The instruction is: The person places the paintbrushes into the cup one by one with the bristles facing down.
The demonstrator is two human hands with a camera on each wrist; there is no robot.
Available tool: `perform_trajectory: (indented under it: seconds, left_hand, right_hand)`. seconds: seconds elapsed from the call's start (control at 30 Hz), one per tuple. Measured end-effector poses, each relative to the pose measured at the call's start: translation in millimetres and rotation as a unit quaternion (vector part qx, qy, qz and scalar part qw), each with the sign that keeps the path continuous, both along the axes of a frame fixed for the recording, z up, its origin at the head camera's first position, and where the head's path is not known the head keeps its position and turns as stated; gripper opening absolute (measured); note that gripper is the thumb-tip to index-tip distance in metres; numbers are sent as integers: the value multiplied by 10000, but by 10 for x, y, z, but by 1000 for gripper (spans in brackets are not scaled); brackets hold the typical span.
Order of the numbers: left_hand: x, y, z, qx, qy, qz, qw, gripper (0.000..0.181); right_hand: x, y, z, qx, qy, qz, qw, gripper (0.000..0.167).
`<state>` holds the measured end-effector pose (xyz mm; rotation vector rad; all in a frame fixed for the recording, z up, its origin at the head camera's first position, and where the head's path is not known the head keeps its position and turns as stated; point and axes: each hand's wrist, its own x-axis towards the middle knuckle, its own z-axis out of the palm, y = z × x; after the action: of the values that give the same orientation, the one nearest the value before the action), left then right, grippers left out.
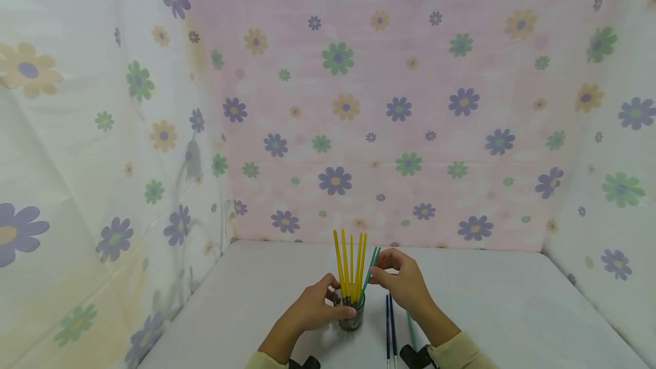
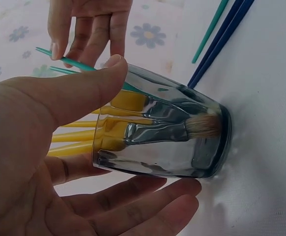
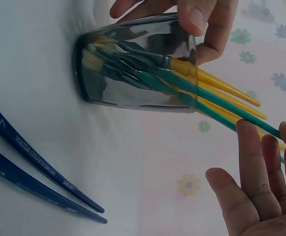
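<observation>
A person's left hand curls around a glass standing upright on a white tabletop, thumb against the near side by the rim, fingers round the far side. The right hand pinches a green brush by its handle; the brush leans against the rim, its lower part inside the glass. A second green handle lies just beside it; whether that is also pinched, I cannot tell. Several yellow brushes crowd the glass, bristles down.

The likeliest trouble is tipping: long handles rise well above the rim, so a slack left hand or a sideways push on the green brush could topple the glass. Packed bristles may also snag, bending or dragging the yellow brushes along. A loose pinch could let the thin handle slip. Two blue brushes and a loose green one lie near the right forearm, where a low sleeve might roll them.
</observation>
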<state>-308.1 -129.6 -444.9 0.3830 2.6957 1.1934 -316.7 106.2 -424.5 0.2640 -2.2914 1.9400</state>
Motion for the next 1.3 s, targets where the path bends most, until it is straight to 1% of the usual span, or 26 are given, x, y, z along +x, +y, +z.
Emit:
perform_trajectory:
  seconds: [0.23,0.5,0.7,0.77,0.93,1.17,1.3]
  left_hand:
    - [-6,-1,-6,14,-36,-21,10000,61]
    - [5,8,26,-68,-21,24,10000,62]
    - [11,6,31,-86,-6,23,10000,62]
    - [13,6,31,-70,-11,19,10000,62]
    - [18,4,25,-21,-16,22,10000,62]
    - [25,0,26,0,11,1,10000,62]
    - [25,-4,26,29,-33,-10,10000,62]
  right_hand:
    - [-12,-10,-55,67,-27,63,10000,19]
    - [1,42,-71,274,33,-65,9996,25]
    - [5,109,-95,536,2,-229,9983,22]
    - [4,142,-110,632,-80,-273,9976,23]
    - [18,239,-150,912,-435,-344,9943,29]
    - [7,380,-243,1409,-848,-467,9853,34]
    - [-5,453,-290,1497,-1177,-503,9804,38]
